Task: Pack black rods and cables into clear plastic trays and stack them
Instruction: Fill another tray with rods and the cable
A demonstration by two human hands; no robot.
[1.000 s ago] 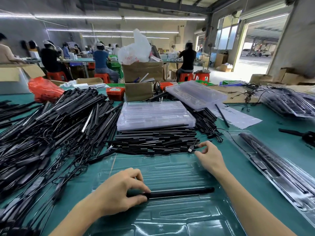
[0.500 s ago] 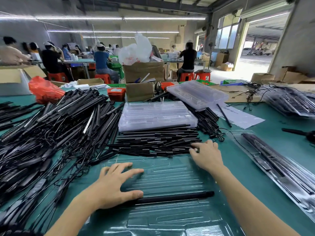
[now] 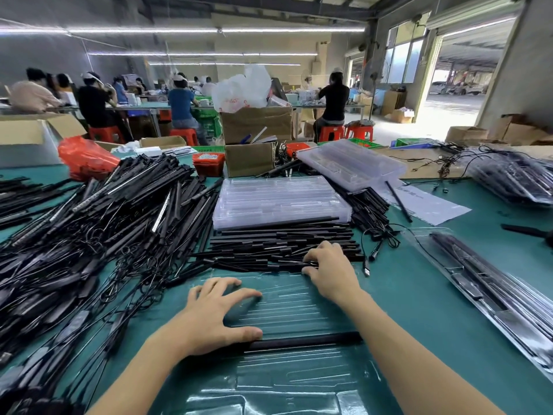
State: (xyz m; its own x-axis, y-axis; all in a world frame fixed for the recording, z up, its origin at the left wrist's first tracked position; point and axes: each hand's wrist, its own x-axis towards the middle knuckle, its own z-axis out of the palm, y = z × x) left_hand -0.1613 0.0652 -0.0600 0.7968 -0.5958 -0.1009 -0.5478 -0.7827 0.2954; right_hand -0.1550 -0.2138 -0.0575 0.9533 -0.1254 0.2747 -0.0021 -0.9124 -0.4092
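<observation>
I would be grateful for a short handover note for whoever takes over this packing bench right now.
Left hand: open, fingers spread flat on the clear tray, thumb against the one black rod lying in it.
Right hand: fingers curled on the rod pile just beyond the tray; whether it grips a rod is unclear.
Done: one rod lies in the tray; a filled tray lies to the right.
Left: the other slots, then stacking. Empty trays sit behind the pile.

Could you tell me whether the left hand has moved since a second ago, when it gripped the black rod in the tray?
Yes. The left hand has let go and opened, fingers spread over the clear tray, thumb beside the black rod.
</observation>
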